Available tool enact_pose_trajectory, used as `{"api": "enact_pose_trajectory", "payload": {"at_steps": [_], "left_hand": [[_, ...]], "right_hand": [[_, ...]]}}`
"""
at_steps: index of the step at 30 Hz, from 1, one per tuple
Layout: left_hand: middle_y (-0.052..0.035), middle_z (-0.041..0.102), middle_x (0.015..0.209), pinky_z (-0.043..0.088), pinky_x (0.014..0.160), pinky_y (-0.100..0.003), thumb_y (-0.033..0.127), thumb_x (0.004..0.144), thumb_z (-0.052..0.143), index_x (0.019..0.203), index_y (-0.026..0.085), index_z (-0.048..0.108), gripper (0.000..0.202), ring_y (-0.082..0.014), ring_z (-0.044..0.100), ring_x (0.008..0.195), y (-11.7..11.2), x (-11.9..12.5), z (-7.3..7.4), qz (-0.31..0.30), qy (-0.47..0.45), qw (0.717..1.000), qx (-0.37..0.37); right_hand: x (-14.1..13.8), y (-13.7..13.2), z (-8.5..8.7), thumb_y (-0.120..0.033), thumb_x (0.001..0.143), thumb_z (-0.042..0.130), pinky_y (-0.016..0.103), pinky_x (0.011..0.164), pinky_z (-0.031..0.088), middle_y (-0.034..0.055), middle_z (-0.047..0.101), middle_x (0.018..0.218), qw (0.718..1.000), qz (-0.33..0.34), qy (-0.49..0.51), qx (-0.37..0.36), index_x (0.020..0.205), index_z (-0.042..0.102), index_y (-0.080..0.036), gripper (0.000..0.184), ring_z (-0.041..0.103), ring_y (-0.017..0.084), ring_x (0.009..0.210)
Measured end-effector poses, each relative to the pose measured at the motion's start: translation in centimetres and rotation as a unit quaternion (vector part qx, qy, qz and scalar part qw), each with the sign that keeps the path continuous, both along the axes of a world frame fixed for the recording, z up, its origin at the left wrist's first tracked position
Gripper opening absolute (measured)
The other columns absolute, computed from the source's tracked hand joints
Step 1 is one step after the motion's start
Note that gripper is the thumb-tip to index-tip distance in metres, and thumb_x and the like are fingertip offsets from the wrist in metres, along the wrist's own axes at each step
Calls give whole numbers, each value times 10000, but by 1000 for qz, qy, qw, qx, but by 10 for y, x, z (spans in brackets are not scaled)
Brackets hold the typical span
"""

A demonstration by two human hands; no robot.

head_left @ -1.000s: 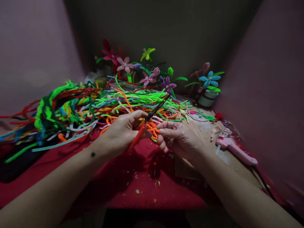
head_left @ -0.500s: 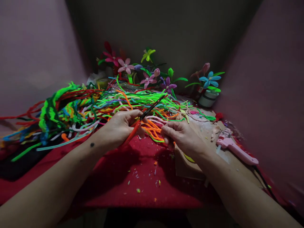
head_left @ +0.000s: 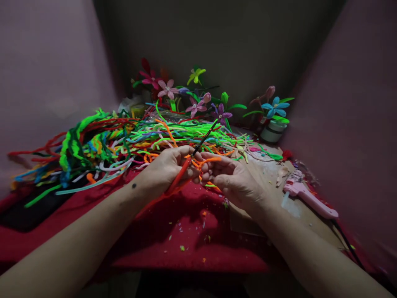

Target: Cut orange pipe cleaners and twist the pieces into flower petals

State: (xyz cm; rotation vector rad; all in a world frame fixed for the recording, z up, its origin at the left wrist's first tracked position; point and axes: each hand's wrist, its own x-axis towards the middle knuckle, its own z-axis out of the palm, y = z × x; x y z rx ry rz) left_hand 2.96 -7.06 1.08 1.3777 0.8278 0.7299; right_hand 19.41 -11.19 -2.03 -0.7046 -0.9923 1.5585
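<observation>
My left hand (head_left: 169,167) is closed around a red-handled tool (head_left: 181,179) whose thin black shaft (head_left: 205,135) sticks up and to the right over the pile. My right hand (head_left: 231,178) sits just to its right, fingers curled and pinching an orange pipe cleaner (head_left: 211,159) that bends across toward the tool. The two hands touch at the fingertips. Behind them lies a big heap of pipe cleaners (head_left: 124,138) in neon green, orange, red, blue and white, spread over a red cloth (head_left: 186,223).
Pipe-cleaner flowers (head_left: 192,99) stand at the back, with a blue flower (head_left: 274,107) in a small pot (head_left: 272,131) at the right. A pink glue gun (head_left: 305,194) with a black cord lies on the right. Small cuttings dot the cloth. Walls close in on both sides.
My right hand has moved left and up to meet my left hand, bringing an orange pipe cleaner against the tool. The left hand and tool barely shifted.
</observation>
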Motion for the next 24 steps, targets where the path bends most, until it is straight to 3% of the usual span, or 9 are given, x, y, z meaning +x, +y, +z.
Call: {"api": "enact_pose_trajectory", "payload": {"at_steps": [4, 6, 10, 12, 14, 16, 18, 21, 24], "left_hand": [[46, 583, 620, 411, 507, -187, 164, 607, 705, 889, 181, 538, 328, -108, 571, 567, 2, 2, -10, -41, 22, 998, 40], [46, 575, 647, 399, 515, -190, 173, 626, 692, 917, 181, 541, 327, -105, 548, 578, 2, 2, -14, -16, 65, 991, 120], [65, 479, 600, 317, 492, -185, 209, 705, 652, 959, 175, 569, 270, -77, 419, 533, 2, -9, -10, 120, 163, 910, 363], [59, 466, 590, 308, 492, -193, 249, 752, 619, 965, 168, 584, 230, -78, 394, 524, 2, -19, -3, 72, 180, 886, 421], [42, 512, 601, 322, 512, -192, 224, 786, 565, 967, 172, 620, 196, -81, 417, 531, 3, -29, 3, -72, 220, 855, 464], [9, 601, 694, 345, 563, -191, 152, 780, 515, 962, 184, 656, 232, -89, 483, 587, 7, -36, 6, -149, 270, 807, 503], [-9, 649, 764, 347, 586, -199, 127, 763, 493, 960, 209, 676, 281, -103, 529, 629, 12, -40, 4, -174, 331, 773, 512], [-10, 670, 765, 332, 563, -217, 169, 768, 492, 898, 248, 681, 243, -129, 563, 640, 18, -40, -5, -213, 429, 742, 469], [-28, 675, 793, 313, 538, -242, 203, 781, 471, 828, 234, 656, 194, -166, 584, 676, 21, -34, -16, -200, 495, 714, 452]], "right_hand": [[-1, -1, -6, -244, 713, 707, 230, 602, 497, 10, 700, 789, 993, -56, -97, 33, 1003, 699, -200, 293, 608, 90, 612], [0, 0, -6, -289, 752, 671, 215, 535, 483, 10, 682, 667, 983, -107, -140, 51, 900, 725, -162, 202, 579, 81, 529], [15, 12, -1, -305, 715, 704, 204, 425, 477, 21, 658, 557, 955, -264, -127, 43, 720, 696, -111, 194, 573, 95, 439], [29, 22, 3, -292, 700, 719, 196, 378, 468, 22, 647, 530, 935, -346, -73, 30, 701, 666, -99, 200, 576, 104, 418], [44, 32, 6, -233, 709, 712, 188, 375, 474, 21, 635, 506, 920, -390, -28, 25, 694, 643, -91, 158, 584, 108, 420], [56, 39, 9, -161, 720, 692, 177, 380, 477, 22, 636, 510, 907, -420, -2, 25, 686, 629, -87, 103, 587, 102, 419], [65, 41, 13, -94, 735, 654, 182, 403, 495, 17, 630, 514, 898, -439, 18, 35, 695, 623, -85, 51, 589, 100, 426], [73, 42, 18, -36, 747, 606, 182, 408, 497, 0, 611, 512, 886, -458, 50, 49, 704, 613, -94, 72, 582, 94, 434], [74, 41, 19, -35, 749, 603, 168, 407, 486, 2, 616, 528, 895, -439, 64, 43, 693, 606, -99, 85, 579, 85, 439]]}}
